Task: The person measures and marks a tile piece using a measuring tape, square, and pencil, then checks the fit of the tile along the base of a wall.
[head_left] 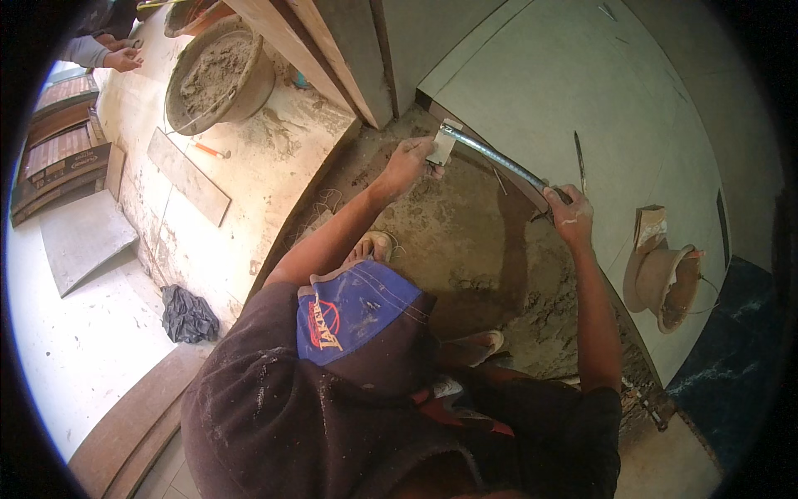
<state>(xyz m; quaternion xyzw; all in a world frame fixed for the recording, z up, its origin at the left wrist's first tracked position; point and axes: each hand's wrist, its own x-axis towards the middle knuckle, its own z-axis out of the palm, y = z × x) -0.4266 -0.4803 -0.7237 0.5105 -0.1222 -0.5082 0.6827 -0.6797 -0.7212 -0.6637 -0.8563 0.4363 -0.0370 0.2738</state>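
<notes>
Over the gap in the floor, my left hand pinches a small pale flat piece like a tile offcut. A long silvery metal bar runs from this piece towards the right. Its left end overlaps the pale piece; whether they touch I cannot tell. My right hand is closed around the bar's other end, near the edge of the large pale floor tiles. Below both hands lies a recessed strip of rough, sandy mortar. My feet are down in this strip.
At the upper left stands a tub of grey mortar, with an orange-handled tool and a tile strip nearby. Another person's hands show beyond. On the right, a bucket lies tipped. A thin dark tool rests on the tiles.
</notes>
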